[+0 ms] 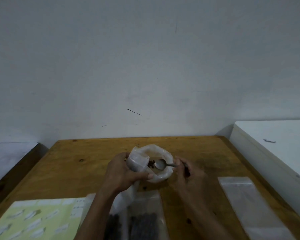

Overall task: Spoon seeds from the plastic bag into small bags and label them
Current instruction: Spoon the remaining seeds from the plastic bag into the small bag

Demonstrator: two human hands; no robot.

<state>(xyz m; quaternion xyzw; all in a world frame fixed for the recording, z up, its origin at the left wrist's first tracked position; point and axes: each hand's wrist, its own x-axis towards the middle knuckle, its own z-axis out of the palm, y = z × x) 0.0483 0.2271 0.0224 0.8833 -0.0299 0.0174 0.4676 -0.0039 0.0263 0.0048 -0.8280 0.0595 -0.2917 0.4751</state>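
In the lower middle of the frame, the left hand [122, 172] grips a small bag [137, 161], fingers curled round it and the thumb pressed along its lower edge, holding its mouth toward the spoon [161, 164]. The right hand [187, 174] pinches the spoon's handle between thumb and curled fingers; the bowl points left and sits tilted just beside the small bag's opening. A few dark seeds [151, 164] lie between the spoon's bowl and the bag's mouth, over the rolled-down rim of the plastic bag [163, 151]. That bag stands open on the wooden table [87, 161], near its centre, directly behind both hands.

At the bottom centre, between the forearms, lie two filled bags [142, 222] with dark seeds inside. At lower right an empty bag [246, 200] lies flat on the table, well apart from the hands. At lower left a pale green label sheet [38, 217] rests on the table's near edge. A white box [275, 141] stands beside the table at the right.
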